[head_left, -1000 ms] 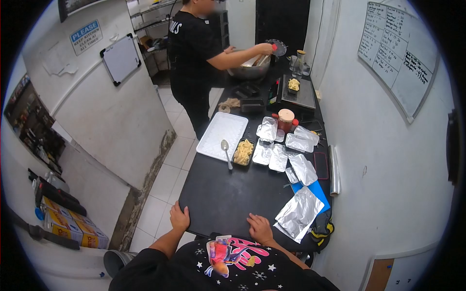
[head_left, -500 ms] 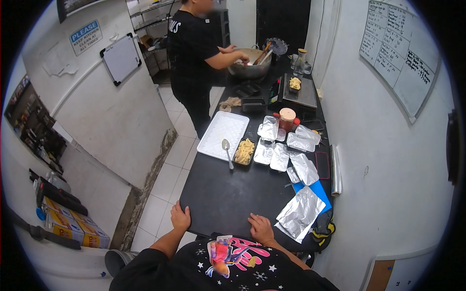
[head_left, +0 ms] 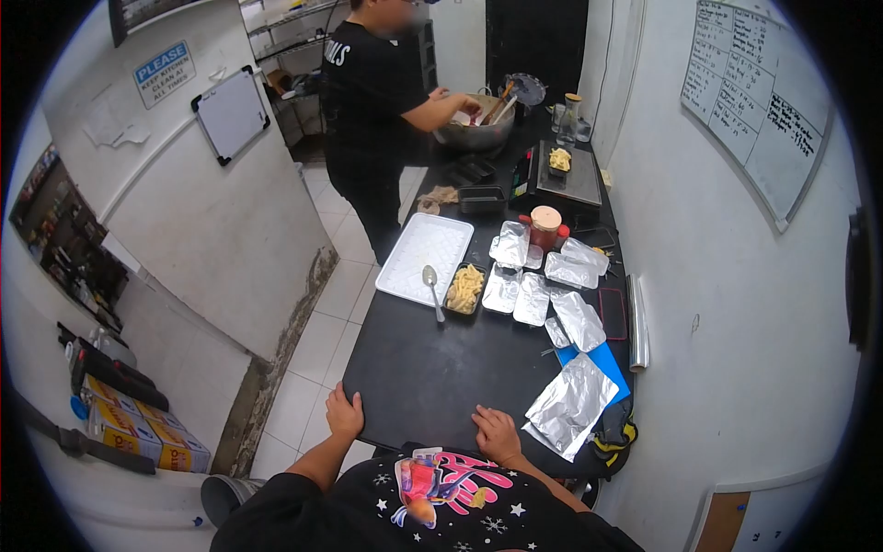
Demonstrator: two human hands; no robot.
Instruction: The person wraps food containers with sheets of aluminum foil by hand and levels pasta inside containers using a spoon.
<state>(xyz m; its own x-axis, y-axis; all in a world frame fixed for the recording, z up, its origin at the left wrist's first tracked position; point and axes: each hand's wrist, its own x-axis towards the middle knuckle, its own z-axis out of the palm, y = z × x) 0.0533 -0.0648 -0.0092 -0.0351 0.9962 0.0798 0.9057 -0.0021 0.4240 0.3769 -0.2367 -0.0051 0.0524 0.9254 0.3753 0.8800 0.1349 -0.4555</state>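
Observation:
My left hand (head_left: 344, 413) rests at the near left corner of the black table (head_left: 414, 377), fingers on its edge and holding nothing. On the near edge lies my right hand (head_left: 497, 433), fingers stretched over the tabletop with nothing in them. Sheets of foil (head_left: 572, 405) lie to its right, partly over a blue folder-like sheet (head_left: 607, 366). Farther up stands a black tray of pasta (head_left: 465, 290), beside a spoon (head_left: 433, 293) whose bowl rests on a white plastic tray (head_left: 425, 253). Several foil-covered containers (head_left: 531, 300) sit right of the pasta.
A co-worker (head_left: 372, 110) in black stands at the far left side, one hand in a large metal bowl (head_left: 474, 135). Nearby are a scale (head_left: 570, 179) bearing a small pasta tray (head_left: 559, 161), a red jar (head_left: 544, 225), a phone-like object (head_left: 612, 314) and a foil roll (head_left: 637, 322).
The co-worker's hand has shifted inside the metal bowl, and their body leans slightly to the right. Both my hands stay in place; the view has moved very slightly.

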